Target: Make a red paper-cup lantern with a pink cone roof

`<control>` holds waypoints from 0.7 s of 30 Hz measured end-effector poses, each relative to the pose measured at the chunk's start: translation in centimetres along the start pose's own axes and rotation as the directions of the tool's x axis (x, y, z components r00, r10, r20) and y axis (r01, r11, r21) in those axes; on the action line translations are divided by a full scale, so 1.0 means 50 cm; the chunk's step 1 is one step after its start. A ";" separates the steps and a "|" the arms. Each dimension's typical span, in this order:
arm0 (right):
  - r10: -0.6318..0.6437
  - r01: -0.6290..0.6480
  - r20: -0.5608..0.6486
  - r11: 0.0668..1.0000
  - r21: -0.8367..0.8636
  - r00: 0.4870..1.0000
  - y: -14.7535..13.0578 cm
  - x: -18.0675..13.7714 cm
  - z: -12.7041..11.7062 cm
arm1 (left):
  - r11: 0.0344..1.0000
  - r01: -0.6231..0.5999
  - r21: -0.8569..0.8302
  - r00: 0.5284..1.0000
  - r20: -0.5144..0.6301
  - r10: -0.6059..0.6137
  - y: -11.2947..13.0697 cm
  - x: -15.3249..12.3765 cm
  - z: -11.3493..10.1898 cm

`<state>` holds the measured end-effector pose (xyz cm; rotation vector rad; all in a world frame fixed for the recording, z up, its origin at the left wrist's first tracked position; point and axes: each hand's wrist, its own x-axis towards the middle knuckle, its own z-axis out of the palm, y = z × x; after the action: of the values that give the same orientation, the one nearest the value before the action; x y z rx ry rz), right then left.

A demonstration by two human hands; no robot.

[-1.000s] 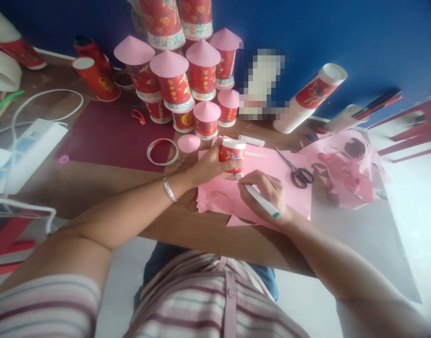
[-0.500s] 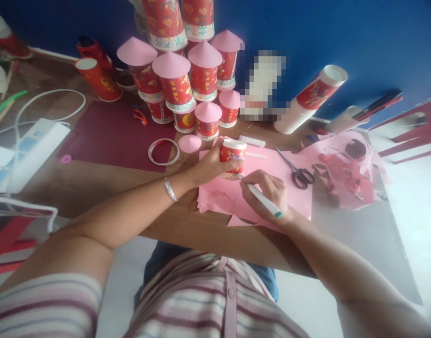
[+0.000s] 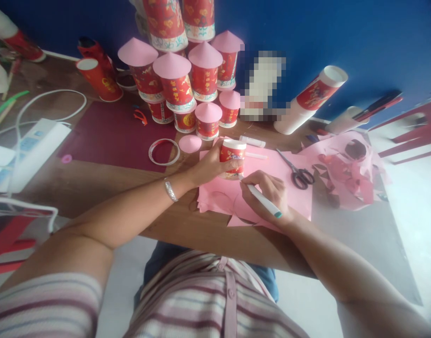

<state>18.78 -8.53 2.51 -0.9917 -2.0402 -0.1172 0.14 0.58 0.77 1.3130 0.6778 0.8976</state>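
My left hand [image 3: 207, 167] is closed round a small red paper cup [image 3: 231, 158] that stands upside down on a pink paper sheet [image 3: 271, 169]. My right hand [image 3: 268, 191] grips a white pen [image 3: 262, 200] with a green end, its tip touching the paper at the cup's base. Drawn circles show on the pink sheet just below the cup. A silver bracelet sits on my left wrist.
Several red cups with pink cone lids [image 3: 187, 80] are stacked at the back. Scissors [image 3: 297, 170] lie right of the sheet, pink paper scraps [image 3: 345, 169] beyond them. A tape ring [image 3: 162, 151], a pink cone [image 3: 189, 143], a glue stick [image 3: 252, 140] and a white power strip [image 3: 28, 152] lie around.
My right hand has shifted the pen slightly up along the cup's base. The view has barely moved; the left hand holds the cup still.
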 end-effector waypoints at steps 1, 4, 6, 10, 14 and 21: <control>-0.003 0.003 0.000 1.000 -0.003 1.000 -0.001 0.001 0.000 | 1.000 -0.001 0.001 1.000 0.002 0.001 0.000 0.000 0.000; -0.009 0.009 -0.002 1.000 -0.003 1.000 -0.002 0.002 -0.001 | 1.000 0.005 -0.004 1.000 0.010 -0.005 0.002 0.001 0.000; -0.009 0.009 0.000 1.000 0.001 1.000 -0.002 0.002 0.000 | 1.000 0.011 -0.014 1.000 0.013 -0.011 0.003 0.001 0.001; -0.005 0.005 -0.005 1.000 0.011 1.000 -0.002 0.001 0.000 | 1.000 0.014 -0.015 1.000 0.010 -0.014 0.004 0.000 0.002; 0.004 -0.005 0.008 1.000 0.025 1.000 -0.004 0.001 -0.001 | 1.000 0.020 -0.022 1.000 0.012 -0.020 0.000 0.000 0.001; 0.010 -0.011 0.025 1.000 0.016 1.000 -0.006 0.000 0.000 | 1.000 0.018 0.002 1.000 -0.006 -0.018 -0.007 0.001 -0.003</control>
<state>18.58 -8.75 2.59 -0.9986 -2.0548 -0.0836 0.12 0.70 0.41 1.3053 0.6940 0.8867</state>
